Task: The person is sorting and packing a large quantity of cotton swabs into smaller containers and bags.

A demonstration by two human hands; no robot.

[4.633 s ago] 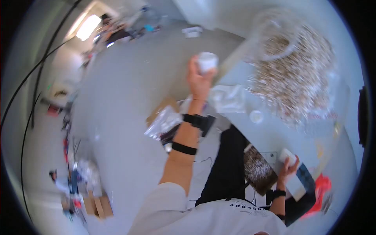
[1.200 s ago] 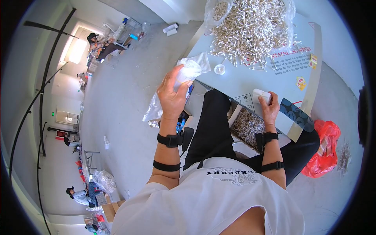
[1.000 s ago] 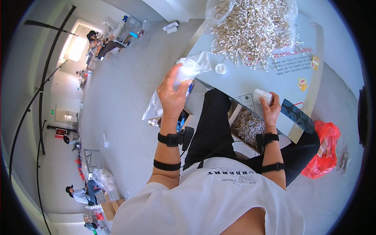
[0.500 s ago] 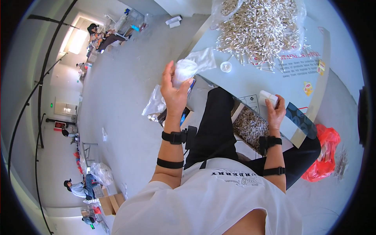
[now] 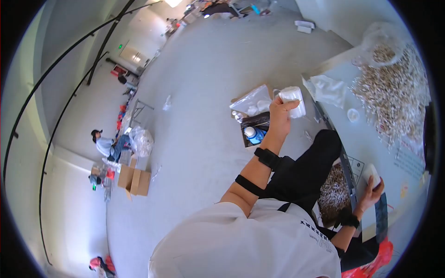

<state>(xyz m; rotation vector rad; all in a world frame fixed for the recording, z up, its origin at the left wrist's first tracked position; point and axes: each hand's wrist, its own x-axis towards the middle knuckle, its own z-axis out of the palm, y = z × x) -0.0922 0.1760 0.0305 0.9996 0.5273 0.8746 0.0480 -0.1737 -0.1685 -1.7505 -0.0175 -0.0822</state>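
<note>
At the table's near edge, left hand (image 5: 279, 112) is raised and clamped around a white cup-like container (image 5: 294, 99), fingers wrapped on its side, held just off the corner of the grey table (image 5: 366, 139). Right hand (image 5: 372, 187) is low at the table's front edge, closed on a small white block (image 5: 372, 174); can't tell what the block is. Hands well apart.

Change vs half a second ago: the left hand had the white container against a clear bag, up over the floor side. Now the container is out in the open, nearer the table edge, no bag visible around it. The right hand hasn't really moved, same grip, same spot. Head view has swung left, more floor in shot. Reads as the container now free of the bag.

Around them: a crumpled clear bag (image 5: 329, 89) lies on the table just beyond the container, a small white lid (image 5: 353, 114) sits near it, and a big heap of small pale parts (image 5: 394, 90) covers the far table. Below the table edge, between the knees, a box of the same parts (image 5: 334, 192). On the floor by the left hand: a flat plastic bag (image 5: 254, 101) and a blue-capped bottle (image 5: 254, 134). Another person (image 5: 107, 144) sits well off by cardboard boxes (image 5: 133, 178).
</note>
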